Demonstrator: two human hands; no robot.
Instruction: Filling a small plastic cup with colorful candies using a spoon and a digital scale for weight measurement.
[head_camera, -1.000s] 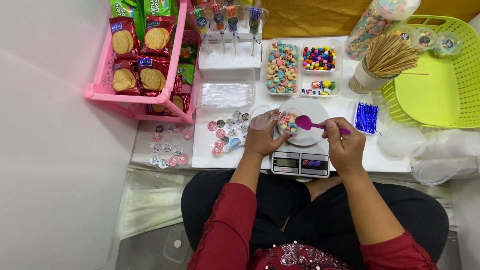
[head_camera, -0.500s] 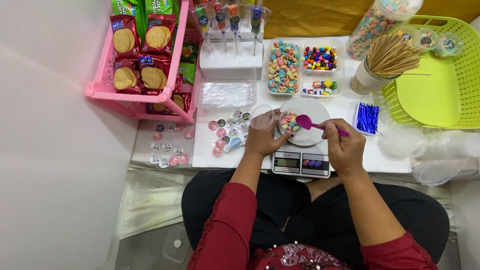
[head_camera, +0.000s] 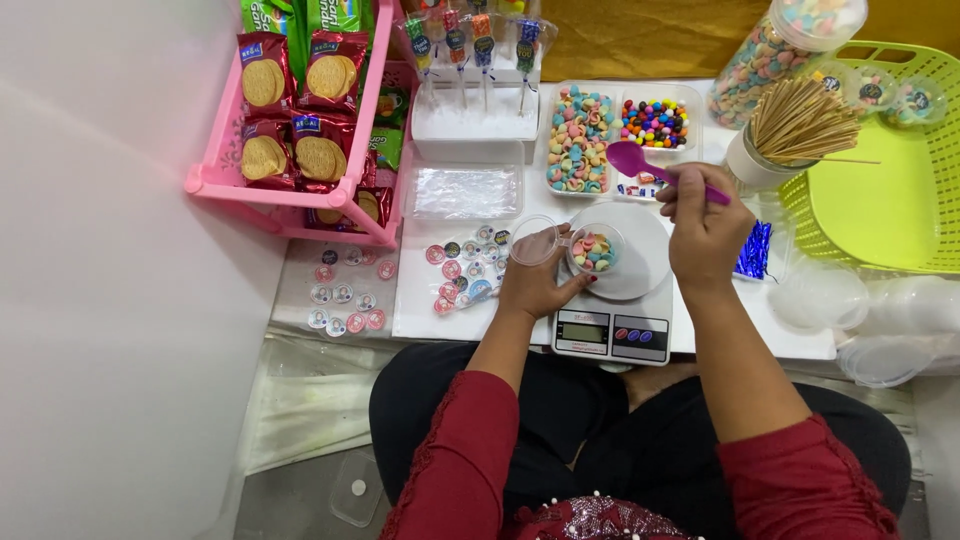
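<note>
My left hand (head_camera: 535, 280) grips a small clear cup (head_camera: 593, 249) with its open lid (head_camera: 535, 241) to the left; the cup holds pastel candy and sits on the round white pan of a kitchen scale (head_camera: 612, 330). My right hand (head_camera: 703, 220) is raised above the scale and holds a purple spoon (head_camera: 640, 161), its bowl pointing toward the tray of pastel shell candies (head_camera: 578, 140). Beside that tray is a tray of multicoloured round candies (head_camera: 655, 122).
A pink rack (head_camera: 300, 190) of biscuit packets stands at the left. Lollipops stand in a white block (head_camera: 470, 120). Round stickers (head_camera: 460, 270) lie on the table. A cup of wooden skewers (head_camera: 790, 130), a candy jar (head_camera: 770, 55), a green basket (head_camera: 880, 190) and clear lids (head_camera: 880, 355) sit at the right.
My right hand has lifted the purple spoon up from the cup on the scale and moved it back toward the candy trays. My left hand stays on the cup.
</note>
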